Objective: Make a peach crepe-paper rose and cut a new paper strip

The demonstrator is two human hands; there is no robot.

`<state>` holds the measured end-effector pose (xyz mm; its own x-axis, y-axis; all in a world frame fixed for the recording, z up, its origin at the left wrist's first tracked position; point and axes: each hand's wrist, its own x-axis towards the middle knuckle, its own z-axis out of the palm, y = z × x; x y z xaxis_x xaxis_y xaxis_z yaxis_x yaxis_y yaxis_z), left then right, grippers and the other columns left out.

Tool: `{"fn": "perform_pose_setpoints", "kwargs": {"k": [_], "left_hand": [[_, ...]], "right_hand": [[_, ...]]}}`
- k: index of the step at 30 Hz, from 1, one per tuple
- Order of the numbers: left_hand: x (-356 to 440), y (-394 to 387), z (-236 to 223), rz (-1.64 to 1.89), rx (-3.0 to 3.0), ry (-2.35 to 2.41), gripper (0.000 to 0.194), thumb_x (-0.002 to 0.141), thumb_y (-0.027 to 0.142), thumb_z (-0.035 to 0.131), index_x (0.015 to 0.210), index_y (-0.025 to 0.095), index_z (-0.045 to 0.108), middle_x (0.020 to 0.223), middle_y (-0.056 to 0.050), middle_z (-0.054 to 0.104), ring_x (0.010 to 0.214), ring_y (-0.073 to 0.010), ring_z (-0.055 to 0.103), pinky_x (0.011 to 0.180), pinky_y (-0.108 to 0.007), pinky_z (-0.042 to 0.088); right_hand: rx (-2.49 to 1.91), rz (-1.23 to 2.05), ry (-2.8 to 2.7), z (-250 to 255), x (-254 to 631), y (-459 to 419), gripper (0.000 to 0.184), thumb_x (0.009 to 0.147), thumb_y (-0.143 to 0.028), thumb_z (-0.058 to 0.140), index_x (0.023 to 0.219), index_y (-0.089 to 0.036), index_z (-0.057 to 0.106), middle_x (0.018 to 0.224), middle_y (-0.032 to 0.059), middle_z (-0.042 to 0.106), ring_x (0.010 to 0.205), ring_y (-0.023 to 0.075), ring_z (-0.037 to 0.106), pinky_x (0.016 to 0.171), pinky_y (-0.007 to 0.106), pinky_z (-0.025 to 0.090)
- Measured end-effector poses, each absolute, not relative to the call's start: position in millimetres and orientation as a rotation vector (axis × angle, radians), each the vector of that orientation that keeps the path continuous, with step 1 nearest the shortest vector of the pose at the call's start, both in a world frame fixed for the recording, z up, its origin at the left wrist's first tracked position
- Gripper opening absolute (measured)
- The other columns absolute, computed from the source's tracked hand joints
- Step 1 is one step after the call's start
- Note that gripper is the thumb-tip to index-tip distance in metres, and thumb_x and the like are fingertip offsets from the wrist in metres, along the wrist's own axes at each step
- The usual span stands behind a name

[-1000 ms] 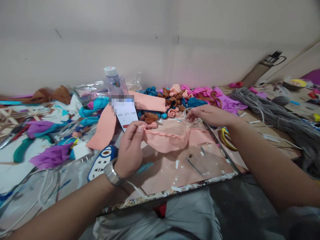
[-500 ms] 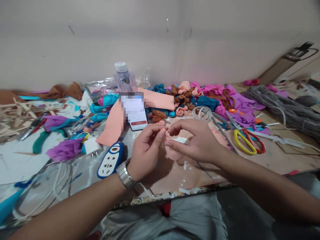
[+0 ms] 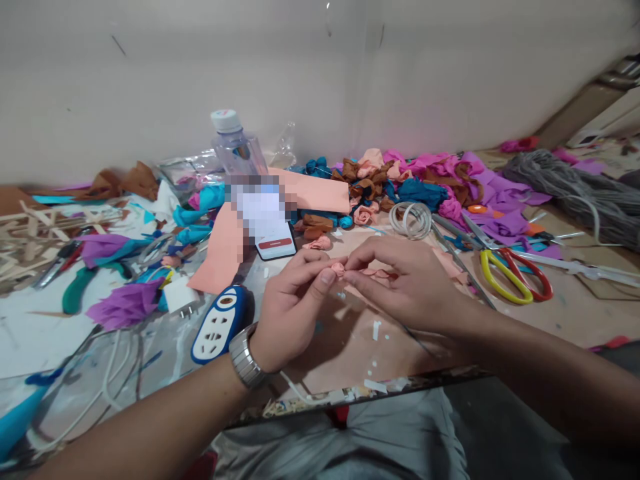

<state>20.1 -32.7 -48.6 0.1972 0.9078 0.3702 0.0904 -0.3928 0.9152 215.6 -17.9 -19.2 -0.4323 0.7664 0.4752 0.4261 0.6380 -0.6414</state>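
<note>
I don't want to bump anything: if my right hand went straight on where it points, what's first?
Your right hand would likely meet the rolled peach paper at its fingertips, then your left hand; depth is unclear.

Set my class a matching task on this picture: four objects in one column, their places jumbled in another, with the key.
Objects
1. Small peach paper rosette
2. Metal scissors with yellow and red handles
3. Oval blue-and-white plastic power strip
4. Clear plastic bottle with white cap

Places
A. Next to the silver metal wristwatch
B. Behind the black-edged phone
C. Between the left hand and right hand
D. Right of both hands

Pairs: 1-C, 2-D, 3-A, 4-B
</note>
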Motion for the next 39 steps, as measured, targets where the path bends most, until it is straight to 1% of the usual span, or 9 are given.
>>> {"fn": "perform_pose_setpoints", "kwargs": {"k": [4,7,9,12,16,20,25,30,39], "left_hand": [[19,-32,-48,1.246,1.643,0.979,0.022,0.098,0.028,0.059,0.106,0.023,0.078,0.116,-0.008,0.073,0.118,-0.0234,0.063,0.111,-0.042,0.043],[20,-33,-47,1.195,1.586,0.998,0.022,0.096,0.031,0.062,0.109,0.021,0.077,0.119,-0.008,0.074,0.116,-0.0236,0.065,0.108,-0.041,0.046],[21,-33,-47,1.213,1.478,0.996,0.020,0.094,0.032,0.066,0.109,0.021,0.074,0.112,-0.007,0.075,0.105,-0.0209,0.069,0.097,-0.036,0.053],[22,-33,-45,1.265,1.370,1.002,0.013,0.090,0.031,0.071,0.095,0.019,0.069,0.091,-0.003,0.072,0.083,-0.0146,0.067,0.078,-0.027,0.055],[23,-32,-44,1.273,1.390,0.977,0.013,0.090,0.031,0.071,0.089,0.018,0.066,0.088,-0.002,0.070,0.082,-0.0132,0.066,0.078,-0.025,0.054],[24,-33,-45,1.244,1.402,0.945,0.012,0.091,0.030,0.069,0.095,0.018,0.068,0.092,-0.003,0.070,0.085,-0.0133,0.065,0.081,-0.025,0.053],[25,-33,-47,1.284,1.302,0.906,0.018,0.088,0.031,0.073,0.094,0.021,0.059,0.100,-0.003,0.064,0.094,-0.0157,0.063,0.084,-0.028,0.052],[21,-31,-48,1.199,1.380,0.986,0.023,0.090,0.038,0.069,0.080,0.019,0.059,0.087,-0.003,0.062,0.085,-0.0159,0.058,0.081,-0.029,0.048],[19,-30,-50,1.085,1.224,0.921,0.030,0.090,0.046,0.067,0.080,0.018,0.069,0.079,-0.004,0.061,0.076,-0.0155,0.055,0.072,-0.030,0.050]], "right_hand": [[-0.888,0.520,-2.078,-22,215,-17,0.010,0.094,-0.032,0.065,0.096,-0.023,0.069,0.090,0.0025,0.075,0.083,0.0177,0.068,0.076,0.031,0.049],[-0.888,0.522,-2.067,-23,213,-17,0.008,0.095,-0.029,0.064,0.098,-0.023,0.069,0.092,0.0026,0.075,0.085,0.0178,0.068,0.077,0.031,0.049],[-0.898,0.512,-2.055,-24,213,-18,0.008,0.094,-0.029,0.065,0.096,-0.023,0.070,0.089,0.0020,0.074,0.083,0.0171,0.068,0.075,0.030,0.049],[-0.950,0.479,-2.004,-27,212,-19,0.012,0.093,-0.030,0.067,0.102,-0.024,0.070,0.095,0.0029,0.075,0.085,0.0177,0.069,0.075,0.030,0.052],[-0.888,0.450,-2.023,-31,213,-17,0.026,0.094,-0.026,0.066,0.120,-0.027,0.067,0.113,0.0031,0.076,0.101,0.0191,0.070,0.087,0.033,0.054],[-0.769,0.455,-2.097,-30,214,-15,0.022,0.096,-0.018,0.060,0.114,-0.027,0.069,0.103,0.0020,0.076,0.097,0.0182,0.069,0.088,0.034,0.054],[-0.936,0.535,-1.957,-29,216,-18,0.015,0.094,-0.026,0.065,0.108,-0.026,0.071,0.103,0.0042,0.075,0.092,0.0190,0.070,0.080,0.032,0.057],[-0.970,0.595,-1.855,-28,217,-18,0.017,0.095,-0.028,0.065,0.110,-0.026,0.072,0.105,0.0039,0.076,0.093,0.0175,0.071,0.078,0.029,0.058],[-0.971,0.541,-1.802,-30,216,-18,0.014,0.095,-0.029,0.065,0.106,-0.025,0.073,0.104,0.0053,0.076,0.093,0.0194,0.071,0.080,0.033,0.058]]}}
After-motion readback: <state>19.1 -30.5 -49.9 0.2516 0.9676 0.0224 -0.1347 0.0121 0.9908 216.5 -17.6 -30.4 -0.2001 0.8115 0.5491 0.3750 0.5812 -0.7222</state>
